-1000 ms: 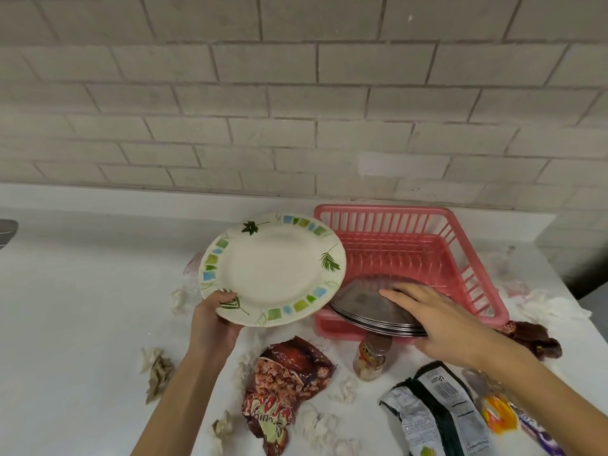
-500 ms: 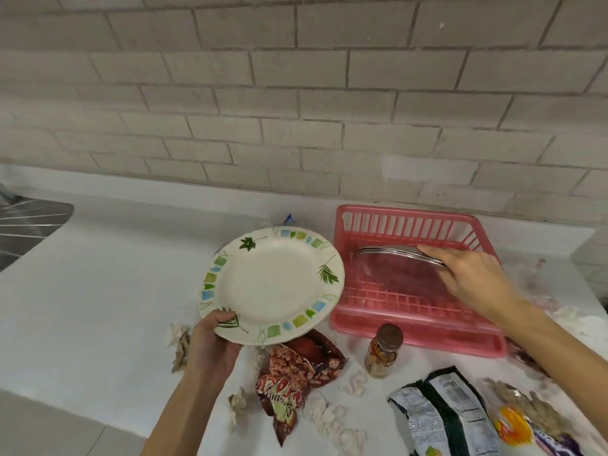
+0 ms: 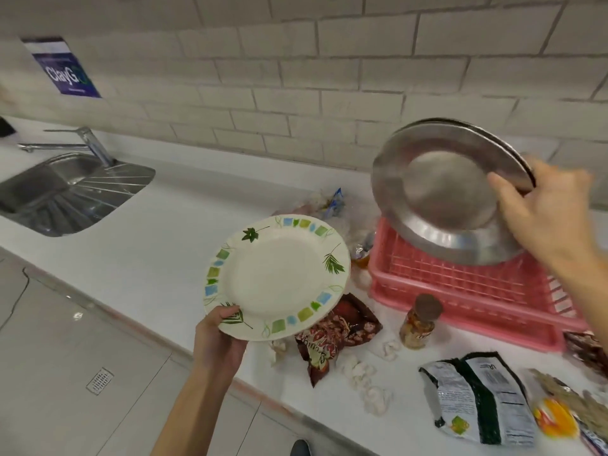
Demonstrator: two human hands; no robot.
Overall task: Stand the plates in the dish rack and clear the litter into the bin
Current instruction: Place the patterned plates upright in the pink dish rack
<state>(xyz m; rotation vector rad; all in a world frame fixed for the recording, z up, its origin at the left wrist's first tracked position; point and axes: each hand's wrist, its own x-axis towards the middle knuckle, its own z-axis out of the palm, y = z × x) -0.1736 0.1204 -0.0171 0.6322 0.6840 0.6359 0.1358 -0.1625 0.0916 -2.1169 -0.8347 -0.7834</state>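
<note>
Head view: left hand (image 3: 218, 337) gripped the rim of the leaf-patterned plate (image 3: 276, 278), tilted above the table (image 3: 164, 251) edge. Right hand (image 3: 546, 218) clasped stacked steel plates (image 3: 441, 192), tipped up over the pink dish rack (image 3: 460, 291). Red snack wrapper (image 3: 332, 334) lay just beside the rack.

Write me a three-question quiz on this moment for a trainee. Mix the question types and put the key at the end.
1. Multiple choice: what does the left hand hold?
A) a mug
B) the patterned plate
C) a sponge
2. True or false: no hand touches the steel plates.
3. Fill in: the brown-lidded jar stands on the counter in front of the pink ____.

Key
1. B.
2. False: the right hand grips them, tilted, above the dish rack.
3. dish rack.
</note>
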